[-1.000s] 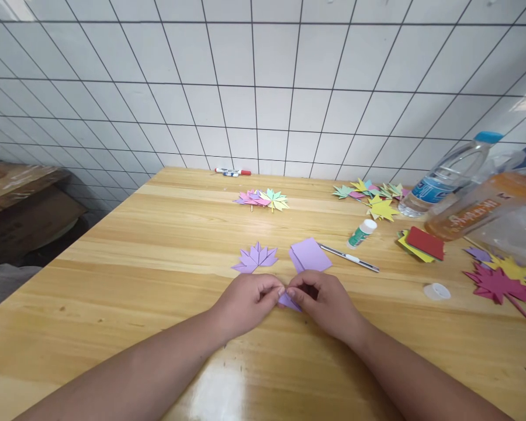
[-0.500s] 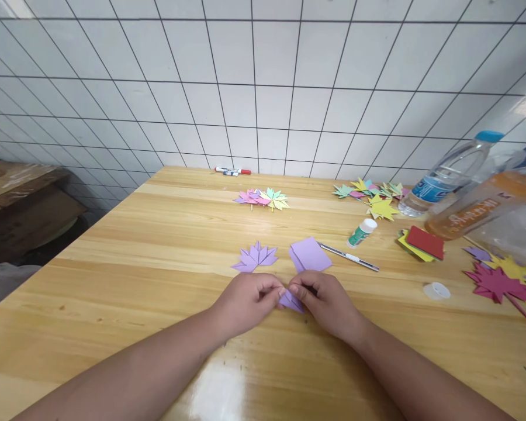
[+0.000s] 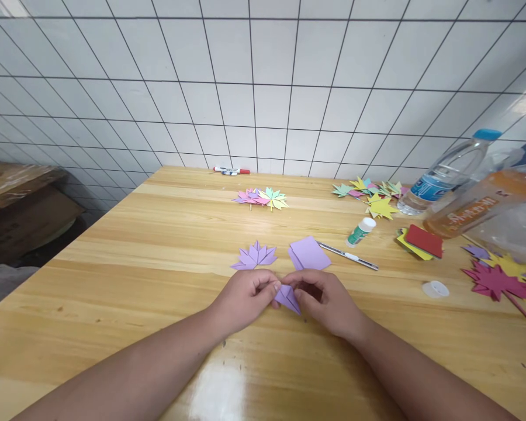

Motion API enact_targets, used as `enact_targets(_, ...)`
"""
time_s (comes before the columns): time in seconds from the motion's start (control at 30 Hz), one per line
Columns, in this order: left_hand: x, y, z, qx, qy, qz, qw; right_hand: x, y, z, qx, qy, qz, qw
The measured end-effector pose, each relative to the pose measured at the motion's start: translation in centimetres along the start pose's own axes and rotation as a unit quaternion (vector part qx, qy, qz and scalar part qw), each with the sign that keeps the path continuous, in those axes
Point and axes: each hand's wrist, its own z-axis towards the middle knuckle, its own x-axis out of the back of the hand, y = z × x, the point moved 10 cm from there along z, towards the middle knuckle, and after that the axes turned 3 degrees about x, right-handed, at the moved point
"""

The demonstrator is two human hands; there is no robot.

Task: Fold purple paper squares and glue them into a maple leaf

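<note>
Between my two hands is a small folded piece of purple paper (image 3: pixel 287 298), its point towards me. My left hand (image 3: pixel 248 296) pinches its left corner between thumb and fingers. My right hand (image 3: pixel 326 298) holds its right edge, the thumb on the paper and the fingers curled behind. Just beyond my left hand lies a purple folded-paper leaf (image 3: pixel 255 255) with several points. Beyond my right hand rests a stack of purple paper squares (image 3: pixel 310 254), a utility knife (image 3: pixel 348 255) touching or close to its right corner.
A glue stick (image 3: pixel 361 232) stands behind the knife; its cap (image 3: pixel 435 289) lies to the right. Red and yellow paper (image 3: pixel 424 241), a dark pink paper leaf (image 3: pixel 497 280) and bottles (image 3: pixel 442 175) fill the right side. More paper leaves (image 3: pixel 260 197) and markers (image 3: pixel 231 171) lie near the tiled wall.
The fingers of my right hand have spread and shifted on the purple paper. More of its folded face now shows between my hands. My left hand keeps its pinch.
</note>
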Motion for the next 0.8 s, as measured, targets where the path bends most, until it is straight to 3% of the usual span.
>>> enact_targets(0.33,-0.3,0.5,-0.1,-0.019,-0.023,0.003,1.000,0.1,0.5,0.0,-0.017,0.007,-0.053,0.998)
enact_targets(0.63,-0.5,0.7,0.0,-0.024,-0.033,0.017,0.999,0.3,0.9,0.0,-0.071,0.009,-0.012,0.997)
enact_targets(0.8,-0.4,1.0,-0.1,-0.035,-0.025,0.041,0.998,0.6,0.3,0.1,-0.046,0.003,-0.010,0.999)
